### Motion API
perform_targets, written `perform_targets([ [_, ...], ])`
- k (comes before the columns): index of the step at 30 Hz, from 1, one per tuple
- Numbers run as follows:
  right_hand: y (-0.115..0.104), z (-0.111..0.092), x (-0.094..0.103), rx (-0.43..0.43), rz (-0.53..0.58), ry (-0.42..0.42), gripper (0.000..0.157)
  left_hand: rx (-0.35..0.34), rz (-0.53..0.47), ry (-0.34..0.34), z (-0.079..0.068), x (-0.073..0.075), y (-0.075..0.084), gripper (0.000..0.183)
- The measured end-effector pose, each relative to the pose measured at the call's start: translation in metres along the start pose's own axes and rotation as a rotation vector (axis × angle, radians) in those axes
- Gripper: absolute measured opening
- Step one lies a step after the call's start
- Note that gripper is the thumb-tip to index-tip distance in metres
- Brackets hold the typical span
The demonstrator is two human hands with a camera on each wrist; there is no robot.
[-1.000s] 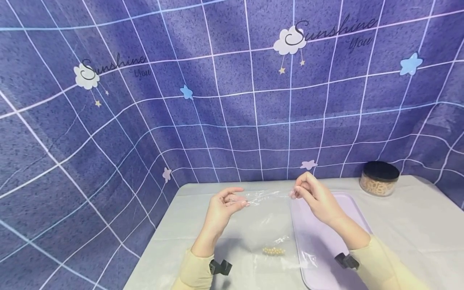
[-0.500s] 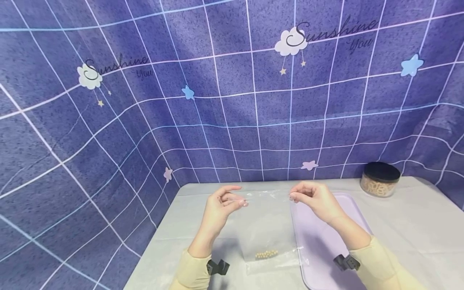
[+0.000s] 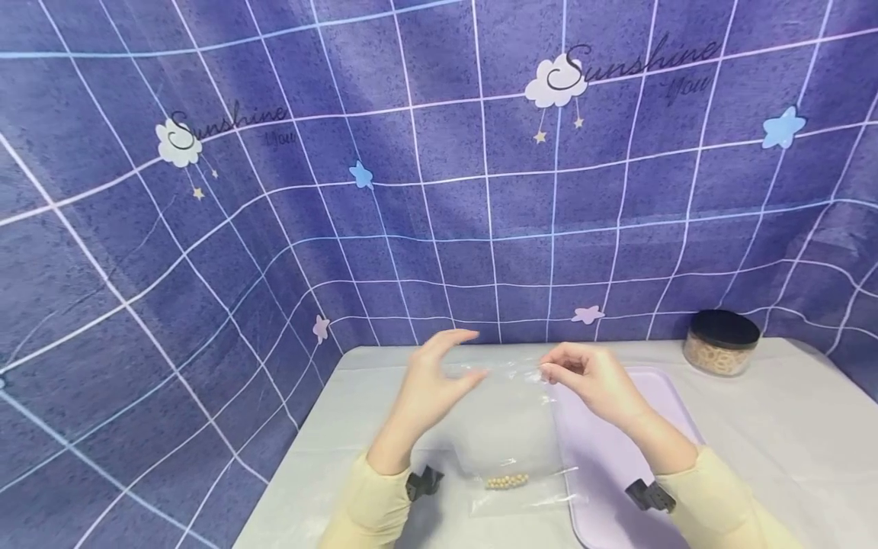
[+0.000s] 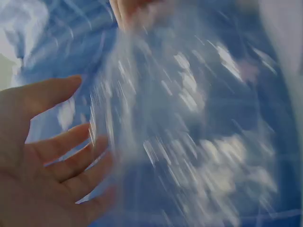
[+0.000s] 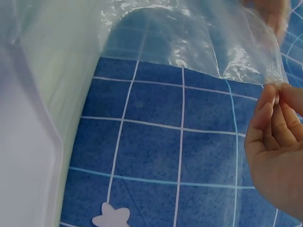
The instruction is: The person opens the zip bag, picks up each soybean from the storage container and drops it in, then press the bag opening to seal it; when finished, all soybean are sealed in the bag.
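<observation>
A clear plastic bag (image 3: 507, 435) hangs over the table with a small row of pale yellow beads (image 3: 507, 482) along its bottom. My right hand (image 3: 590, 377) pinches its upper right corner between thumb and fingertips. In the right wrist view the right hand (image 5: 279, 127) shows this pinch on the thin film. At the upper left side of the bag my left hand (image 3: 428, 385) is spread, thumb and fingers wide apart. The left wrist view shows the left hand (image 4: 57, 156) with fingers extended beside the blurred film, gripping nothing.
A lilac tray (image 3: 617, 457) lies under the right forearm, partly behind the bag. At the back right stands a clear jar (image 3: 720, 354) with a black lid and ring-shaped pieces inside. A blue-purple grid curtain (image 3: 439, 206) rises behind the white-covered table (image 3: 809, 442).
My left hand has let go of the bag's upper left corner and its fingers have spread. My right hand has stayed on its corner, moving slightly left and down. The bag has flattened out.
</observation>
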State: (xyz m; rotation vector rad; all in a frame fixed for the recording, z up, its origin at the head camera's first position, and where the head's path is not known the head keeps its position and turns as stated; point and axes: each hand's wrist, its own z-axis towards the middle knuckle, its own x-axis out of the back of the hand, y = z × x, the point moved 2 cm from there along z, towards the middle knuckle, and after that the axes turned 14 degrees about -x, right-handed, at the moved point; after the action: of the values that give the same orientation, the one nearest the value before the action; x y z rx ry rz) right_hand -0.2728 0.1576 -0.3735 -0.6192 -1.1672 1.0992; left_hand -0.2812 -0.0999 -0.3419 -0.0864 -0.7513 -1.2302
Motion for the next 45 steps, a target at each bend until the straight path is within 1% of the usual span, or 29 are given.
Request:
perform_targets([
  [2,-0.001,0.000,-0.002,0.016,-0.004,0.006,0.006,-0.073,0.061,-0.099,0.013,-0.011,0.010,0.046],
  [3,-0.002,0.000,-0.004,0.026,-0.008,0.010,0.005,-0.089,0.073,-0.150,0.018,-0.016,0.013,0.043],
  [5,-0.003,-0.001,-0.006,0.045,-0.018,0.016,0.004,-0.079,0.103,-0.230,0.025,-0.025,0.018,0.032],
  [6,-0.003,-0.001,-0.008,0.053,-0.023,0.015,0.004,-0.061,0.115,-0.255,0.027,-0.028,0.020,0.026],
  [8,-0.003,-0.002,-0.011,0.064,-0.033,0.013,0.004,-0.032,0.132,-0.278,0.028,-0.032,0.021,0.015],
  [11,-0.004,-0.002,-0.013,0.073,-0.035,0.009,0.003,-0.024,0.131,-0.282,0.028,-0.036,0.021,0.005],
  [16,-0.004,-0.001,-0.013,0.105,-0.043,0.025,0.006,-0.025,0.146,-0.303,0.030,-0.039,0.022,0.004],
  [18,-0.003,0.000,-0.014,0.116,-0.052,0.033,0.002,-0.026,0.167,-0.304,0.031,-0.040,0.023,0.004],
  [20,-0.003,0.000,-0.014,0.123,-0.056,0.038,0.001,-0.042,0.181,-0.297,0.030,-0.041,0.024,0.004],
  [24,-0.002,0.000,-0.014,0.145,-0.068,0.054,0.005,-0.079,0.197,-0.276,0.028,-0.041,0.025,0.005],
  [26,-0.002,-0.001,-0.013,0.144,-0.074,0.060,0.006,-0.080,0.202,-0.270,0.027,-0.040,0.023,0.006],
  [30,-0.002,-0.002,-0.010,0.106,-0.089,0.079,0.006,-0.052,0.203,-0.261,0.025,-0.036,0.020,0.007],
  [32,-0.002,-0.002,-0.009,0.095,-0.102,0.088,0.006,-0.050,0.207,-0.260,0.025,-0.035,0.018,0.007],
  [35,-0.002,0.000,-0.010,0.108,-0.103,0.071,0.002,-0.065,0.200,-0.257,0.025,-0.034,0.018,0.006],
  [39,-0.004,0.001,-0.014,0.119,-0.077,0.041,0.004,-0.075,0.187,-0.250,0.025,-0.034,0.020,0.006],
  [42,-0.004,0.000,-0.015,0.117,-0.065,0.052,0.005,-0.087,0.187,-0.241,0.024,-0.035,0.020,0.006],
  [45,-0.005,0.000,-0.015,0.133,-0.062,0.069,0.010,-0.110,0.191,-0.220,0.024,-0.037,0.020,0.007],
])
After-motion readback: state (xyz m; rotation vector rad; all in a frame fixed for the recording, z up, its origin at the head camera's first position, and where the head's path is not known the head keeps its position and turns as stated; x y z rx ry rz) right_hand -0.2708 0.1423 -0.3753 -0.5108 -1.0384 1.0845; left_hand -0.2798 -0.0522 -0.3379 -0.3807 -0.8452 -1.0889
